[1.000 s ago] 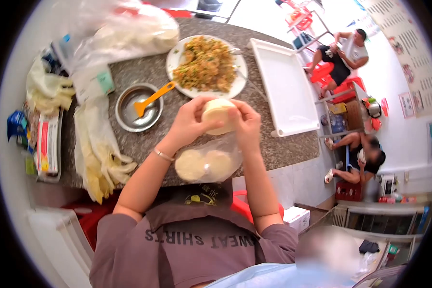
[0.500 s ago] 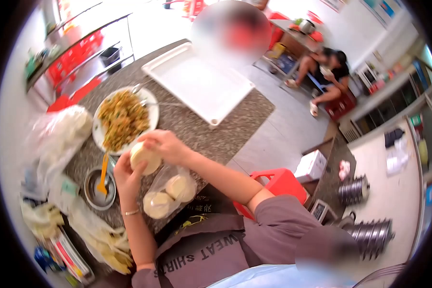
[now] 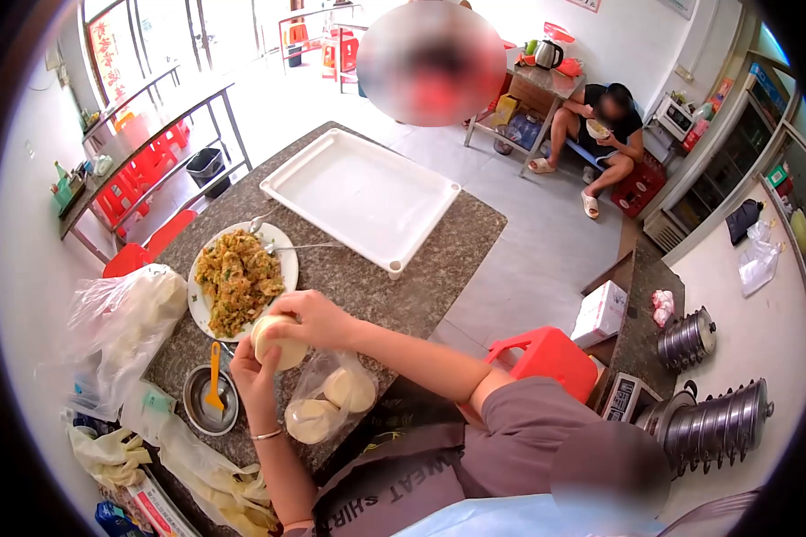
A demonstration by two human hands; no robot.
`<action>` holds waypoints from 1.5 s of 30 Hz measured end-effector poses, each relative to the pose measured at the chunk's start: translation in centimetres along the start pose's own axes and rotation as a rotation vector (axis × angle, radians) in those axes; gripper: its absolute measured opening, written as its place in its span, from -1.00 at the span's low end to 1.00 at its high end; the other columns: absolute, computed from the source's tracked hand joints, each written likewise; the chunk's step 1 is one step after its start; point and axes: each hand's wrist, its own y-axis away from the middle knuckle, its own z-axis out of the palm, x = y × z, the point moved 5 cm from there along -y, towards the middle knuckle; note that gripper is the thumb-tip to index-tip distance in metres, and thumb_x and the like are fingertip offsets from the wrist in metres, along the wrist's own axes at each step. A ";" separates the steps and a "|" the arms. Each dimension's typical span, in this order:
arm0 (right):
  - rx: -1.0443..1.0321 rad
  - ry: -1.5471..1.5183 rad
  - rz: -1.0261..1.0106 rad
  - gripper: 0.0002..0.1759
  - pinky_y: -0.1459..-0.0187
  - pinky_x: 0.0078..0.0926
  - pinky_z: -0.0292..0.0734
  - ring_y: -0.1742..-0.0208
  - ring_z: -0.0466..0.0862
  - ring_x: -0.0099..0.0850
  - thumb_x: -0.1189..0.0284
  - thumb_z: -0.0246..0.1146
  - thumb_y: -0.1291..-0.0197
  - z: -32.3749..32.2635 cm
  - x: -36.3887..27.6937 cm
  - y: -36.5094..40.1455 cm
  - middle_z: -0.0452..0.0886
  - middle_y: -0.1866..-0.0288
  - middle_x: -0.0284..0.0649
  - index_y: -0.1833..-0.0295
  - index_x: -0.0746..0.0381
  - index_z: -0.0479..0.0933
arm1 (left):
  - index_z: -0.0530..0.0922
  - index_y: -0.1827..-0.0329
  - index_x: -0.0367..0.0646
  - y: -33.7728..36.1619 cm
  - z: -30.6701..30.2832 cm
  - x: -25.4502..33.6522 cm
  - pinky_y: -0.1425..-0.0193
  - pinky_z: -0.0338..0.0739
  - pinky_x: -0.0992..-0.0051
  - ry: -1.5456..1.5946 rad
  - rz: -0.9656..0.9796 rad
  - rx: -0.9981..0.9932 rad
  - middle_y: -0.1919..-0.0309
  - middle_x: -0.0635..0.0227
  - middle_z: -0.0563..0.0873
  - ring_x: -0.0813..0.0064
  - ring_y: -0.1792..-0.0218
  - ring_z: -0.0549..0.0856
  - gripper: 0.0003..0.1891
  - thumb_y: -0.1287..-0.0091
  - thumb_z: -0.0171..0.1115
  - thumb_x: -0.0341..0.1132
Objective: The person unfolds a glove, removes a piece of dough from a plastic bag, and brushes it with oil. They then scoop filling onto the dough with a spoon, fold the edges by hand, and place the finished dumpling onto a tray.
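Above the speckled table [image 3: 403, 295], both of my hands are closed on a stack of round, pale dough wrappers [image 3: 282, 347]. My left hand [image 3: 255, 374] grips the stack from the left side. My right hand [image 3: 312, 319] pinches its upper edge with thumb and fingers. Just below, a clear plastic bag [image 3: 338, 376] holds more stacked wrappers. Beyond my hands is a white plate [image 3: 288, 253] heaped with chopped filling [image 3: 235, 277], with metal utensils on its edge. A metal bowl [image 3: 197, 413] with a yellow-handled spatula [image 3: 214, 380] stands left of my left hand.
A white tray [image 3: 358, 199] lies at the table's far side. Plastic bags [image 3: 125, 313] crowd the left edge. A red stool [image 3: 546, 362] is at my right, near stacked metal steamers [image 3: 721, 425]. Another person [image 3: 613, 134] sits eating at the back right.
The view has tilted up, so the table and my hands appear lower in the picture. Both hands still hold the wrappers, with little change in grip. The seated person's bowl is now visible.
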 end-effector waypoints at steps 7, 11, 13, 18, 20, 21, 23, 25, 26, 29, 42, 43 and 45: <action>0.074 -0.087 -0.035 -0.50 0.10 -0.36 0.57 0.15 0.70 -0.26 0.06 0.36 -0.18 0.5 0.3 0.0 0.68 0.26 -0.09 0.11 0.34 0.66 | 0.51 -0.14 -0.31 -0.1 0.1 1.5 -0.02 0.52 0.59 0.076 0.061 0.076 0.04 0.35 0.66 0.61 0.08 0.64 -0.56 -0.30 0.41 -0.27; 0.014 -0.011 -0.061 -0.50 0.16 -0.39 0.55 0.21 0.67 -0.32 0.05 0.36 -0.17 0.9 0.6 -0.4 0.67 0.27 -0.10 0.14 0.33 0.66 | 0.50 -0.15 -0.31 0.1 -0.2 0.9 -0.05 0.53 0.58 0.055 0.039 0.040 0.03 0.35 0.67 0.60 0.06 0.64 -0.56 -0.30 0.41 -0.28; 0.087 -0.096 0.056 -0.49 0.19 -0.42 0.54 0.24 0.66 -0.35 0.03 0.36 -0.17 0.5 0.5 -0.1 0.67 0.27 -0.11 0.15 0.34 0.66 | 0.48 -0.18 -0.31 -0.1 0.4 0.5 -0.06 0.55 0.56 0.134 0.073 0.141 0.01 0.35 0.66 0.57 0.03 0.65 -0.54 -0.31 0.40 -0.27; 0.150 -0.150 0.066 -0.49 0.24 -0.38 0.53 0.30 0.66 -0.35 0.03 0.38 -0.14 0.6 1.0 0.0 0.65 0.34 -0.13 0.19 0.34 0.65 | 0.46 -0.22 -0.30 0.1 0.5 0.5 -0.06 0.56 0.55 0.104 0.003 0.068 -0.02 0.32 0.67 0.54 0.01 0.67 -0.51 -0.32 0.39 -0.25; 0.098 -0.195 0.008 -0.47 0.27 -0.38 0.53 0.32 0.65 -0.35 0.01 0.39 -0.13 0.7 1.1 -0.2 0.65 0.38 -0.14 0.20 0.35 0.64 | 0.47 -0.22 -0.31 0.0 0.1 0.5 -0.06 0.56 0.54 0.068 -0.015 0.037 -0.02 0.30 0.67 0.54 0.01 0.67 -0.51 -0.32 0.39 -0.25; 0.103 -0.196 0.014 -0.47 0.27 -0.38 0.53 0.32 0.65 -0.35 0.01 0.39 -0.13 0.5 1.2 -0.3 0.65 0.38 -0.14 0.20 0.35 0.64 | 0.47 -0.22 -0.31 0.0 0.1 0.4 -0.06 0.56 0.54 0.068 -0.020 0.032 -0.02 0.30 0.67 0.54 0.01 0.67 -0.51 -0.32 0.39 -0.25; 0.037 -0.005 -0.018 -0.41 0.24 -0.40 0.54 0.30 0.67 -0.36 -0.05 0.37 -0.13 0.6 1.0 -0.5 0.66 0.36 -0.15 0.18 0.36 0.64 | 0.48 -0.21 -0.34 -0.1 0.2 0.4 -0.05 0.57 0.54 0.083 -0.003 0.026 -0.01 0.30 0.68 0.54 0.03 0.67 -0.52 -0.34 0.37 -0.24; 0.093 -0.041 0.017 -0.40 0.23 -0.40 0.54 0.29 0.67 -0.36 -0.06 0.39 -0.12 1.0 1.4 -0.3 0.66 0.35 -0.15 0.17 0.35 0.64 | 0.48 -0.20 -0.35 -0.1 0.7 -0.2 -0.05 0.57 0.54 0.182 -0.005 0.088 0.00 0.29 0.68 0.54 0.03 0.68 -0.54 -0.36 0.34 -0.23; 0.143 -0.081 0.051 -0.39 0.23 -0.39 0.55 0.28 0.67 -0.35 -0.07 0.40 -0.10 1.0 1.7 -0.2 0.66 0.34 -0.15 0.17 0.35 0.64 | 0.49 -0.19 -0.37 -0.1 0.6 -0.5 -0.05 0.57 0.54 0.280 -0.008 0.157 0.00 0.29 0.68 0.54 0.03 0.68 -0.55 -0.38 0.32 -0.23; 0.076 -0.184 0.067 -0.41 0.24 -0.39 0.53 0.31 0.65 -0.35 -0.04 0.43 -0.07 1.0 1.6 -0.1 0.66 0.33 -0.16 0.17 0.34 0.64 | 0.51 -0.18 -0.37 -0.2 0.2 0.2 -0.07 0.56 0.54 0.192 -0.031 0.092 0.00 0.28 0.68 0.54 0.02 0.67 -0.57 -0.41 0.29 -0.22; 0.126 -0.310 0.015 -0.56 0.35 -0.45 0.50 0.43 0.59 -0.48 0.15 0.49 -0.06 0.8 0.9 -0.2 0.62 0.43 -0.21 0.20 0.33 0.65 | 0.49 -0.21 -0.34 -0.3 -0.3 0.2 -0.10 0.55 0.54 0.079 -0.034 0.066 -0.03 0.32 0.66 0.56 -0.02 0.65 -0.54 -0.33 0.37 -0.29; 0.118 -0.309 0.013 -0.56 0.35 -0.45 0.50 0.43 0.59 -0.48 0.15 0.49 -0.06 0.4 0.8 -0.2 0.62 0.43 -0.21 0.20 0.33 0.65 | 0.49 -0.21 -0.34 -0.3 -0.4 0.2 -0.10 0.55 0.54 0.081 -0.032 0.073 -0.03 0.32 0.66 0.56 -0.02 0.65 -0.54 -0.33 0.37 -0.29; -0.019 -0.141 0.113 -0.52 0.17 -0.51 0.55 0.25 0.64 -0.53 0.15 0.48 -0.09 0.5 1.0 -0.6 0.69 0.29 -0.23 0.08 0.34 0.64 | 0.49 -0.21 -0.33 -0.3 -0.4 -0.1 -0.08 0.54 0.55 0.071 -0.028 0.060 -0.02 0.32 0.67 0.57 0.00 0.66 -0.54 -0.32 0.38 -0.29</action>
